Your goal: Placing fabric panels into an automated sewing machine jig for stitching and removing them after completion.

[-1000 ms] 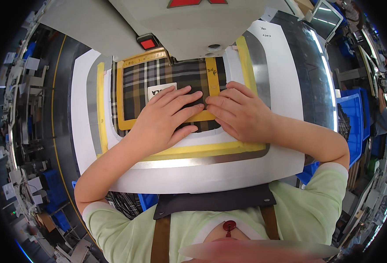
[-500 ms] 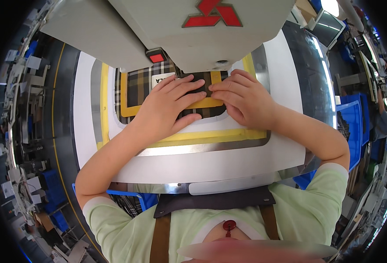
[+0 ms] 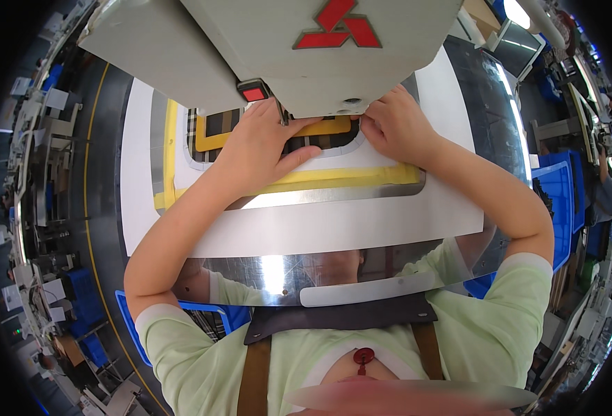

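Plaid cloth (image 3: 337, 139) lies at 12 o'clock, partly hidden below a pale grey machine (image 3: 334, 76), a yellow frame (image 3: 334, 125) on it. At 11 o'clock the left hand (image 3: 256, 141) lies palm down over both, thumb spread wide. Between 1 and 2 the right hand (image 3: 399, 128) curls narrow beside the cloth's edge; whether it grips anything, I cannot tell. A white sheet (image 3: 306, 232) surrounds them; a blue bin (image 3: 563, 201) at 3 o'clock

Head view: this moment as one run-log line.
left hand: across flat yellow rectangular frame; right hand: by its right end; frame: over dark plaid fabric; grey boxy machine head: overhanging far side
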`<state>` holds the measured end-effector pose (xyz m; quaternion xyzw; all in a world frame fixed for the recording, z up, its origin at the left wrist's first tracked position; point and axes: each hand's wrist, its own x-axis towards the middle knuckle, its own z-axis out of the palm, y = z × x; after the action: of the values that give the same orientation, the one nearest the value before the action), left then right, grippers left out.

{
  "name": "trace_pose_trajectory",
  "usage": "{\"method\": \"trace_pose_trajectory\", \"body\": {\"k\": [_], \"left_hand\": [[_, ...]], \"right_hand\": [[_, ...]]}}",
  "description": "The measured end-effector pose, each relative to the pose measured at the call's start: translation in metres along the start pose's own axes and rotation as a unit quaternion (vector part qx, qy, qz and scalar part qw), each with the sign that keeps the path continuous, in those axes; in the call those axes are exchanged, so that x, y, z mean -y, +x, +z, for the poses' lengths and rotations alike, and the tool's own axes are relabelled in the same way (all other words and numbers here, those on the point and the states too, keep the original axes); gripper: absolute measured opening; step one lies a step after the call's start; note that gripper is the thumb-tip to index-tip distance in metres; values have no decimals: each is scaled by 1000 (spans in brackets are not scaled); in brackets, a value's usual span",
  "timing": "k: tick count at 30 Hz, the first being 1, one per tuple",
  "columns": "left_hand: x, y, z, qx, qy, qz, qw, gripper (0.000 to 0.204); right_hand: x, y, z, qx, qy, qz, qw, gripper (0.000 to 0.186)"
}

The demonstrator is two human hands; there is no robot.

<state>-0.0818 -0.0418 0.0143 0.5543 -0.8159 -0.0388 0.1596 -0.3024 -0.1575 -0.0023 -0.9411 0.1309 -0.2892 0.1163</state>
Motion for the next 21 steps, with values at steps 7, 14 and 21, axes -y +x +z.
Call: {"method": "trace_pose_trajectory", "body": {"k": [7,14,21], "left_hand": [[-5,-7,-6,-1,-33,-19,999,46],[-20,-27,-9,-22,-60,4,998,46],[-116,-80,6,43,-150,90,984,35]], "right_hand": [[-1,0,1,-7,5,6,1000,6],[6,3,5,-4,14,36,999,5],[7,-2,-2,13,10,48,999,7]]}}
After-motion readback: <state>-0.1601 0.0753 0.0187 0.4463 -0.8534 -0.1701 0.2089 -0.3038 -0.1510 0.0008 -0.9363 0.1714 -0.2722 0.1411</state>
